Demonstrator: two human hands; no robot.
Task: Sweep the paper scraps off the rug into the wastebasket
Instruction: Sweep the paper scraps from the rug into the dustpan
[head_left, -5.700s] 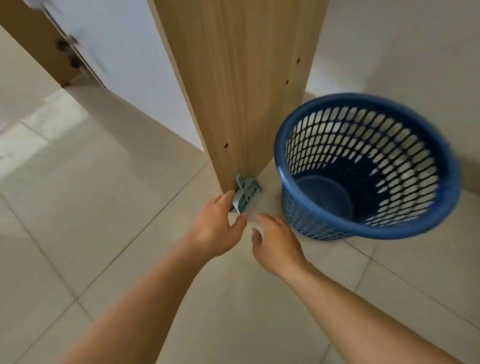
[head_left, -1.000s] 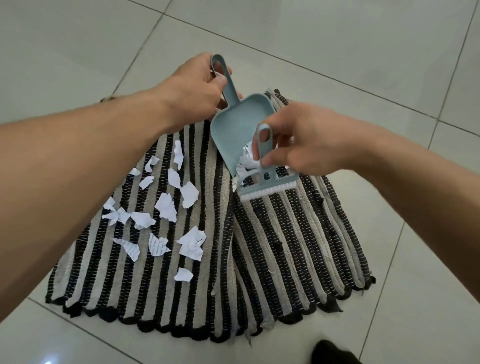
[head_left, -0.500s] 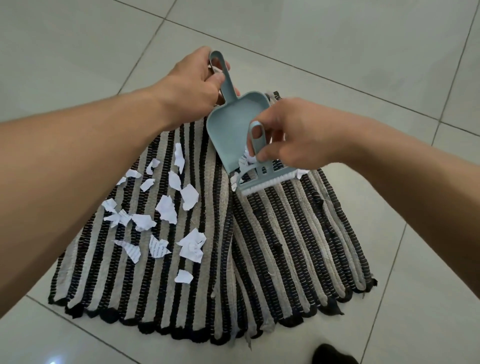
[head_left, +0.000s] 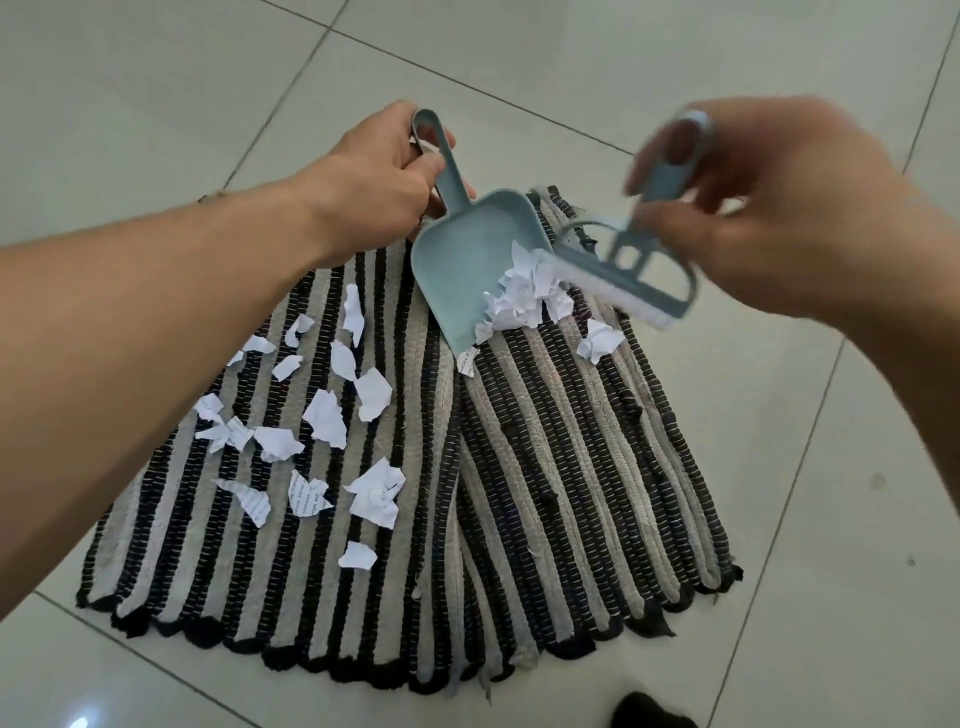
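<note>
A black-and-beige striped rug (head_left: 571, 493) lies on the tiled floor. My left hand (head_left: 379, 176) grips the handle of a small teal dustpan (head_left: 462, 260), whose mouth rests on the rug's far part. A clump of white paper scraps (head_left: 519, 296) sits at the pan's right lip. My right hand (head_left: 769, 208) holds a teal hand brush (head_left: 623, 280), blurred, bristles down just right of that clump. One scrap (head_left: 600, 340) lies loose below the brush. Several more scraps (head_left: 322, 421) are scattered over the rug's left half. The wastebasket is out of view.
Pale floor tiles (head_left: 857, 545) with grey grout lines surround the rug. A dark shape (head_left: 649, 712), partly cut off, shows at the bottom edge near the rug's front right.
My right hand has swung the brush up and to the right, away from the pan's mouth, uncovering the clump of scraps there. The dustpan and left hand stayed nearly still.
</note>
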